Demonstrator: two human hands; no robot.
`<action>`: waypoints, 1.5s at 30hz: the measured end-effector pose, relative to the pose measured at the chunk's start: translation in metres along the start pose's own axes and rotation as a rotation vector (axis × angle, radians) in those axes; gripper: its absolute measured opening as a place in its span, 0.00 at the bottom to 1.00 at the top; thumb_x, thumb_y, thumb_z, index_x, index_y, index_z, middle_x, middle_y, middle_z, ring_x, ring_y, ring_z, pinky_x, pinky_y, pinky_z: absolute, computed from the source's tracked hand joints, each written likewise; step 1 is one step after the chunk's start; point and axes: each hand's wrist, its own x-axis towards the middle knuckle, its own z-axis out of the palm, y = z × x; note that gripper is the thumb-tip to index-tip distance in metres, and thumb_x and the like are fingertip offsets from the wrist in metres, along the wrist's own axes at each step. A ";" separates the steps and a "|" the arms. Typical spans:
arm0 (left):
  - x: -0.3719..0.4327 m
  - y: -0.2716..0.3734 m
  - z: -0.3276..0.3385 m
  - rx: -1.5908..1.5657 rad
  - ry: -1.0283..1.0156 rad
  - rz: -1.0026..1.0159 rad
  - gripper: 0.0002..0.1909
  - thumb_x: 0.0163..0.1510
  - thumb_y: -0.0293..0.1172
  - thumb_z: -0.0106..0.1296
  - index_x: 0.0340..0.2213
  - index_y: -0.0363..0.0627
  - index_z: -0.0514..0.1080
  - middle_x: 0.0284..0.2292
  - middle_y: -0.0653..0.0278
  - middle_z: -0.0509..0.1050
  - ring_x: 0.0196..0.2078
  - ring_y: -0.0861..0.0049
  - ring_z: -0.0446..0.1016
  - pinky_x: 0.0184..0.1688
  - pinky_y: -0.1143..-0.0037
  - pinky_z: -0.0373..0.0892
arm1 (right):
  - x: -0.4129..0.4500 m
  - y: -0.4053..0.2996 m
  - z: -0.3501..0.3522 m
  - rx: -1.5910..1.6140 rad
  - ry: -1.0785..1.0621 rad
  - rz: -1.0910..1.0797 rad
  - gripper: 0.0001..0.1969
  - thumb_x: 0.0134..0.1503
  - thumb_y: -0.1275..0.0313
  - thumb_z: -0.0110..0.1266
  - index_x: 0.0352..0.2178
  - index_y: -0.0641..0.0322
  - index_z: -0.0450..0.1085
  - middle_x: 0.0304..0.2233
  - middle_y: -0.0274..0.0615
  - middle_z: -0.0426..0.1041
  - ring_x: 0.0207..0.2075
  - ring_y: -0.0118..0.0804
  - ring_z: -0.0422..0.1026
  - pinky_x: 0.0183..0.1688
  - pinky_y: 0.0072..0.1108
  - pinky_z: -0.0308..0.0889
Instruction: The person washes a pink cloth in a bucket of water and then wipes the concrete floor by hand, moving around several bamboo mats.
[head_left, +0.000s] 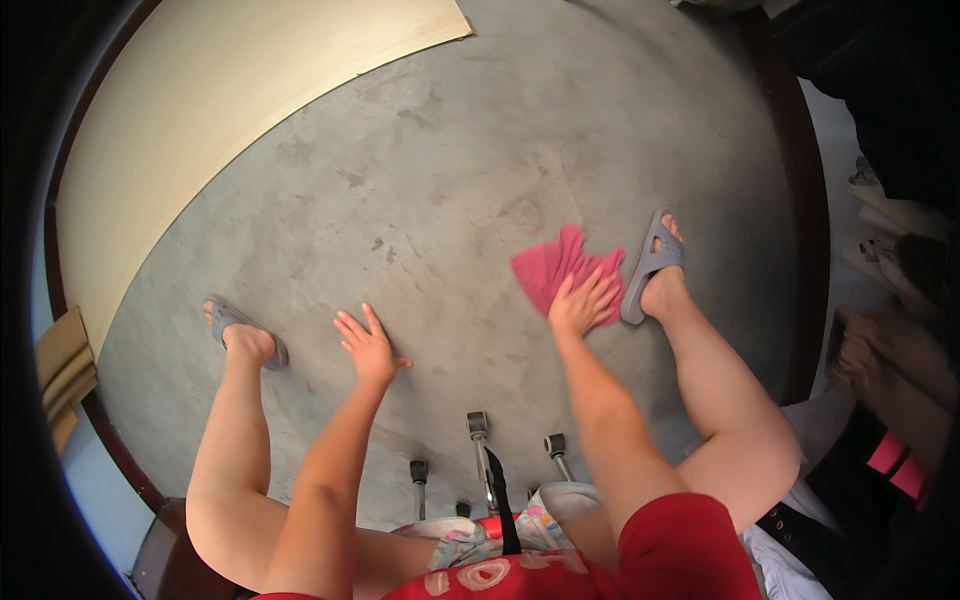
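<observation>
A crumpled pink cloth (545, 271) lies on the grey floor (450, 195), just left of the slipper on my right foot. My right hand (586, 301) rests on the cloth with its fingers spread; I cannot tell whether it grips any of the fabric. Over the floor between my feet, my left hand (367, 350) is held with its fingers apart and holds nothing. Whether its palm touches the floor cannot be told.
Grey slippers (651, 262) are on both feet. Below me, chrome stool legs with casters (476, 425) stand on the floor. A pale board or mat (247, 82) covers the upper left. Dark skirting (806, 225) and another person's hands (862, 345) appear at right.
</observation>
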 end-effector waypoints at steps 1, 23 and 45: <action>0.001 -0.001 0.001 0.000 0.002 -0.003 0.72 0.23 0.39 0.73 0.61 0.40 0.33 0.59 0.29 0.29 0.63 0.39 0.30 0.59 0.49 0.48 | -0.036 0.017 0.001 -0.001 -0.028 -0.007 0.35 0.55 0.52 0.43 0.60 0.57 0.49 0.64 0.49 0.40 0.64 0.54 0.38 0.60 0.52 0.36; 0.024 -0.002 0.018 0.066 0.015 -0.032 0.76 0.23 0.40 0.74 0.60 0.42 0.26 0.59 0.32 0.23 0.64 0.43 0.26 0.59 0.51 0.47 | 0.117 -0.020 -0.001 0.078 -0.023 -0.348 0.37 0.53 0.47 0.43 0.60 0.53 0.49 0.64 0.47 0.41 0.65 0.51 0.37 0.61 0.51 0.36; 0.019 0.002 0.013 0.063 -0.012 -0.068 0.75 0.24 0.38 0.74 0.60 0.42 0.25 0.59 0.33 0.23 0.64 0.44 0.26 0.60 0.51 0.45 | -0.198 0.080 0.057 0.150 -0.255 0.102 0.40 0.53 0.54 0.46 0.62 0.59 0.42 0.64 0.55 0.37 0.64 0.59 0.31 0.60 0.54 0.29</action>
